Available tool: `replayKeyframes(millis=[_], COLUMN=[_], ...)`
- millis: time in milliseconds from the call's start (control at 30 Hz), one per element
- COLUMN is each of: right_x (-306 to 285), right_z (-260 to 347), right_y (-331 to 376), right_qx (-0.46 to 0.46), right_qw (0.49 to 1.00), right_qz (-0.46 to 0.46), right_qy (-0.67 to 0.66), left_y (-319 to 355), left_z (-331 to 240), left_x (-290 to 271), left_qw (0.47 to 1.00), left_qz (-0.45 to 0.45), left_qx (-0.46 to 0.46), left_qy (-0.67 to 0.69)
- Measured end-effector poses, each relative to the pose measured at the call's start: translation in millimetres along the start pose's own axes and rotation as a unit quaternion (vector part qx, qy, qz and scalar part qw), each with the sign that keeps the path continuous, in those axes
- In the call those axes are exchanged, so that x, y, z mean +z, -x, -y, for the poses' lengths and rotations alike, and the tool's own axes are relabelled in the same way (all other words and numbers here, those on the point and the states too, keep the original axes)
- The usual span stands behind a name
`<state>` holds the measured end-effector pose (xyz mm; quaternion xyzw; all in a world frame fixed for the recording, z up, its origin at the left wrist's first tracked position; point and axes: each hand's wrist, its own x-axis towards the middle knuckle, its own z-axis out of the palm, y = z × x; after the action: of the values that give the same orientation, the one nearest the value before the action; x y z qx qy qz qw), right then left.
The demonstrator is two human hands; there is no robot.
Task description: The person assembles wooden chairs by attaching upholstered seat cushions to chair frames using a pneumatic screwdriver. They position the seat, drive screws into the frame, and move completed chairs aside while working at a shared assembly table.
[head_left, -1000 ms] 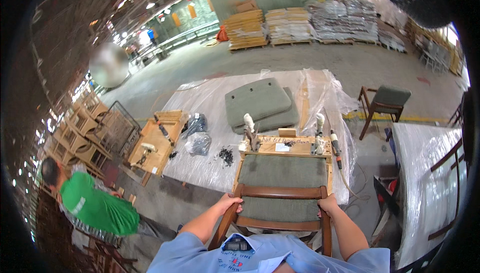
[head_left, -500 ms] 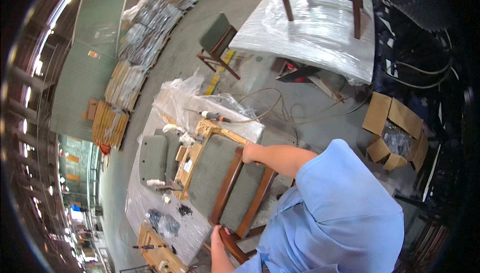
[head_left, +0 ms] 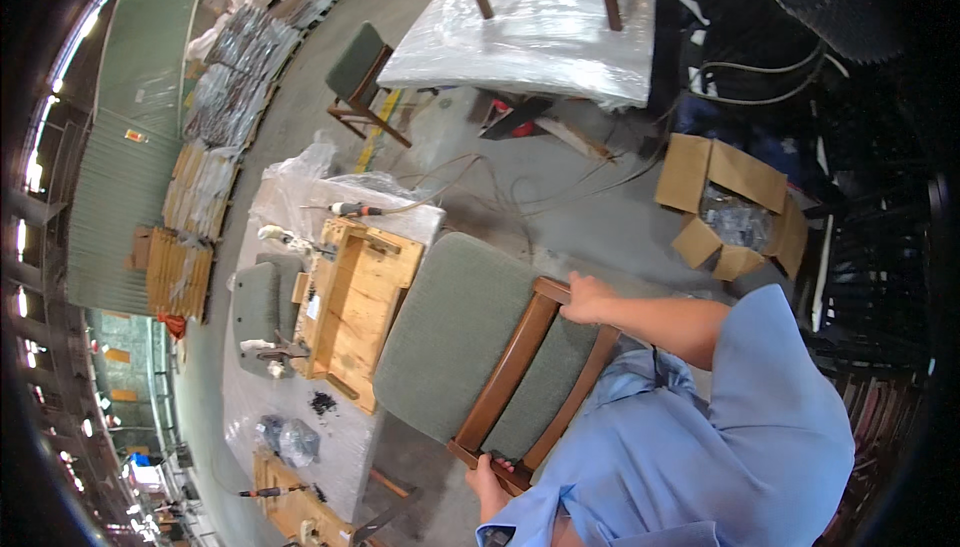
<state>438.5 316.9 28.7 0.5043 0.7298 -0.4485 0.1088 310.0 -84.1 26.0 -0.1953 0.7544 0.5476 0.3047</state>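
A chair with a green-grey padded seat (head_left: 455,332) and a brown wooden frame (head_left: 515,367) is held up close to my body. My right hand (head_left: 588,299) is closed round the far end of the frame. Lower down, my left hand (head_left: 490,487) grips the near end, its fingers partly hidden by the wood. Beside the seat, an open wooden box-like jig (head_left: 355,302) rests on a plastic-wrapped table (head_left: 350,447). The seat stands apart from the jig, past the table's edge.
On the wrapped table lie a green padded panel (head_left: 257,307), a power driver (head_left: 355,210), dark screws (head_left: 322,403) and plastic bags (head_left: 298,442). A second wooden jig (head_left: 285,507) stands at the near end. An open carton (head_left: 735,217) and trailing hoses (head_left: 500,197) are to the right.
Both hands have lifted the chair off the wooden jig and drawn it toward my body, baring the jig's inside. The whole view has shifted, so the surroundings appear farther left.
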Motion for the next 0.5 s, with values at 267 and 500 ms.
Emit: replayKeyframes(millis=[267, 500], right_x=[-46, -68], right_z=[-119, -206], right_y=[126, 152], right_qx=[0.168, 0.169], right_qw=[0.982, 0.970], right_qz=[-0.031, -0.117], right_qy=[-0.081, -0.127], left_y=[53, 50], left_z=[64, 80], left_x=[27, 89], left_qw=[0.990, 0.975], left_qz=[0.127, 0.203], left_qx=[-0.003, 0.008], left_qy=[-0.054, -0.090])
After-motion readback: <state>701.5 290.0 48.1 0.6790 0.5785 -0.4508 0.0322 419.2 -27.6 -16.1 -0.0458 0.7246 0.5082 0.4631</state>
